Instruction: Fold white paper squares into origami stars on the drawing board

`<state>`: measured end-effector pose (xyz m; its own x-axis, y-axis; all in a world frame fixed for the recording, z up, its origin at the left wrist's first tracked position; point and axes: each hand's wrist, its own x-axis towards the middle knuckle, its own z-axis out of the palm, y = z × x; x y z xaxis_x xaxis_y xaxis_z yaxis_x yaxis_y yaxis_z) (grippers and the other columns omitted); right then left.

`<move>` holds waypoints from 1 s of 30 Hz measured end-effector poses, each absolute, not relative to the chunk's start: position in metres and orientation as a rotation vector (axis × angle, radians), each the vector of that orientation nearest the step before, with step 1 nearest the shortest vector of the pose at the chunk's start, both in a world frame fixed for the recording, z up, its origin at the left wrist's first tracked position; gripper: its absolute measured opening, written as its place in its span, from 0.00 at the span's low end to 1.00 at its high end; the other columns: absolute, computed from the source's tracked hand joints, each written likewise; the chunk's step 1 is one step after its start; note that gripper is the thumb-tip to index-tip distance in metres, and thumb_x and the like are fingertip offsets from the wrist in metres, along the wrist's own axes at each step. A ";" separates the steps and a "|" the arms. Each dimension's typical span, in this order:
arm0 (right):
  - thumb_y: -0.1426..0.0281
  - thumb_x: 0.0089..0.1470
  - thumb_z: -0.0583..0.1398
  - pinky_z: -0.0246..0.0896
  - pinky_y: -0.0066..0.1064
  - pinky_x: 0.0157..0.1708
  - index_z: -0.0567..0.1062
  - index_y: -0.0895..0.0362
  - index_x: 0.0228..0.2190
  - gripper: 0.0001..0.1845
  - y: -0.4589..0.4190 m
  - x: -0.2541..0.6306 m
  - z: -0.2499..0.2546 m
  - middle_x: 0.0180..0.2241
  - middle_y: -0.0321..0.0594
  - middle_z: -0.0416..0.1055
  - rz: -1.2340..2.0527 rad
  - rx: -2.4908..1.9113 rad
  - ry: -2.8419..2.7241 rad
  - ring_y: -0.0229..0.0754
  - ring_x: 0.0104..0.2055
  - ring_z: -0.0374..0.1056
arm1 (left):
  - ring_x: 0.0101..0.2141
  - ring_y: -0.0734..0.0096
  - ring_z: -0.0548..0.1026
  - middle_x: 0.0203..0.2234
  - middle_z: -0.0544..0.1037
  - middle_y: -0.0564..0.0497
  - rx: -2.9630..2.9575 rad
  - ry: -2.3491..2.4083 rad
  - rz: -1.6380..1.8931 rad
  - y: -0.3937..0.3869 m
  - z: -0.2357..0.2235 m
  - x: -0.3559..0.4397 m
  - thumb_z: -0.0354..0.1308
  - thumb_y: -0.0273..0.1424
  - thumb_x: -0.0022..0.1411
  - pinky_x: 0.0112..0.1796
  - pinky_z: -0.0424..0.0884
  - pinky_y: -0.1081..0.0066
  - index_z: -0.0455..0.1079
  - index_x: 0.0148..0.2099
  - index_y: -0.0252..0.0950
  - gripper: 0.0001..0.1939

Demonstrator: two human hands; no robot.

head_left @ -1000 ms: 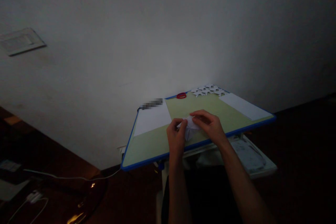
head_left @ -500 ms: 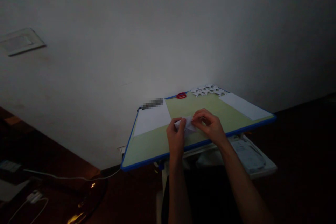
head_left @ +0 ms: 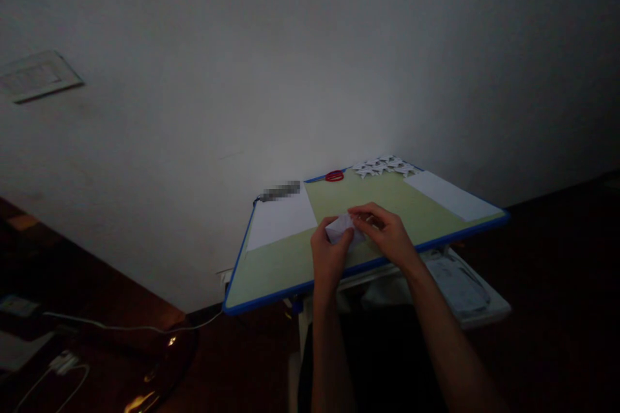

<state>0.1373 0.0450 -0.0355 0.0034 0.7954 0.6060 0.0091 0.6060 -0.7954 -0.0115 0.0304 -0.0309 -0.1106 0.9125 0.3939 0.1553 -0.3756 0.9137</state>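
A small folded white paper piece (head_left: pixel 341 228) is held between both hands over the near edge of a green, blue-rimmed desk (head_left: pixel 271 266). My left hand (head_left: pixel 328 253) pinches its left side with thumb and fingers closed on it. My right hand (head_left: pixel 385 234) grips its right side, fingers curled over the top. The lower part of the paper is hidden behind my fingers.
A white sheet (head_left: pixel 281 220) lies at the desk's left, another white sheet (head_left: pixel 450 196) at its right. Several folded white paper stars (head_left: pixel 383 166) and a red ring (head_left: pixel 334 175) sit at the far edge by the wall. Cables (head_left: pixel 62 361) lie on the dark floor, left.
The paper has gone from a wider, spread shape to a smaller folded one. My hands have drawn closer together and lifted it slightly.
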 end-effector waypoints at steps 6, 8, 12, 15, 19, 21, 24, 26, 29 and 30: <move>0.72 0.57 0.62 0.63 0.32 0.36 0.81 0.53 0.38 0.08 0.044 0.138 -0.034 0.37 0.39 0.74 0.658 -0.697 -1.507 0.42 0.38 0.69 | 0.34 0.66 0.76 0.37 0.80 0.49 1.548 1.172 1.606 0.029 -0.029 -0.011 0.67 0.29 0.52 0.37 0.70 0.70 0.73 0.48 0.36 0.19; 0.73 0.56 0.62 0.62 0.32 0.36 0.81 0.53 0.36 0.08 0.044 0.138 -0.034 0.36 0.38 0.74 0.653 -0.690 -1.504 0.42 0.38 0.69 | 0.35 0.66 0.76 0.38 0.80 0.49 1.553 1.147 1.595 0.029 -0.028 -0.011 0.66 0.29 0.53 0.38 0.71 0.70 0.73 0.48 0.36 0.19; 0.74 0.54 0.61 0.63 0.33 0.38 0.80 0.53 0.33 0.07 0.045 0.141 -0.035 0.34 0.37 0.73 0.691 -0.668 -1.483 0.43 0.38 0.69 | 0.36 0.65 0.77 0.39 0.80 0.48 1.530 1.081 1.559 0.027 -0.029 -0.011 0.67 0.29 0.53 0.38 0.72 0.70 0.72 0.49 0.36 0.19; 0.74 0.53 0.61 0.63 0.33 0.38 0.79 0.53 0.31 0.06 0.044 0.143 -0.035 0.33 0.37 0.73 0.726 -0.642 -1.461 0.43 0.38 0.69 | 0.37 0.64 0.78 0.41 0.81 0.47 1.515 1.029 1.529 0.026 -0.030 -0.011 0.68 0.31 0.53 0.38 0.72 0.70 0.72 0.49 0.36 0.20; 0.75 0.53 0.62 0.63 0.32 0.38 0.78 0.53 0.30 0.05 0.043 0.143 -0.034 0.33 0.37 0.72 0.740 -0.630 -1.446 0.42 0.38 0.69 | 0.37 0.64 0.78 0.40 0.81 0.47 1.511 1.010 1.487 0.025 -0.028 -0.011 0.68 0.32 0.54 0.39 0.73 0.69 0.72 0.50 0.36 0.21; 0.73 0.53 0.62 0.63 0.32 0.38 0.78 0.53 0.30 0.04 0.043 0.143 -0.033 0.33 0.37 0.72 0.741 -0.628 -1.444 0.42 0.37 0.69 | 0.38 0.64 0.78 0.40 0.81 0.47 1.515 1.012 1.490 0.025 -0.027 -0.011 0.68 0.33 0.55 0.40 0.73 0.69 0.72 0.50 0.36 0.21; 0.70 0.55 0.64 0.64 0.33 0.39 0.78 0.53 0.30 0.02 0.042 0.142 -0.033 0.33 0.37 0.73 0.749 -0.617 -1.427 0.43 0.39 0.70 | 0.38 0.64 0.77 0.40 0.80 0.46 1.483 1.016 1.531 0.026 -0.026 -0.010 0.67 0.37 0.57 0.40 0.73 0.69 0.73 0.49 0.36 0.19; 0.68 0.55 0.65 0.64 0.34 0.40 0.78 0.53 0.30 0.02 0.042 0.142 -0.033 0.33 0.38 0.73 0.761 -0.614 -1.425 0.44 0.39 0.70 | 0.36 0.66 0.77 0.38 0.80 0.47 1.441 1.024 1.556 0.026 -0.026 -0.010 0.67 0.40 0.57 0.37 0.73 0.70 0.74 0.48 0.36 0.19; 0.67 0.56 0.65 0.64 0.34 0.40 0.79 0.53 0.30 0.03 0.042 0.142 -0.033 0.34 0.38 0.74 0.773 -0.614 -1.435 0.44 0.39 0.70 | 0.30 0.69 0.75 0.34 0.80 0.49 1.417 1.065 1.570 0.026 -0.026 -0.010 0.69 0.41 0.55 0.31 0.71 0.72 0.74 0.49 0.37 0.22; 0.67 0.56 0.65 0.64 0.34 0.41 0.79 0.53 0.30 0.04 0.042 0.142 -0.033 0.34 0.38 0.74 0.774 -0.611 -1.436 0.44 0.40 0.70 | 0.28 0.70 0.74 0.32 0.79 0.50 1.415 1.083 1.580 0.026 -0.026 -0.010 0.70 0.41 0.54 0.29 0.71 0.73 0.75 0.49 0.38 0.22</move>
<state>0.1422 0.0424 -0.0331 -0.0263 0.7759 0.6303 -0.0995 0.6253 -0.7740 -0.0097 0.0256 -0.0255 -0.1161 0.9230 0.3669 0.0093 -0.3684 0.9296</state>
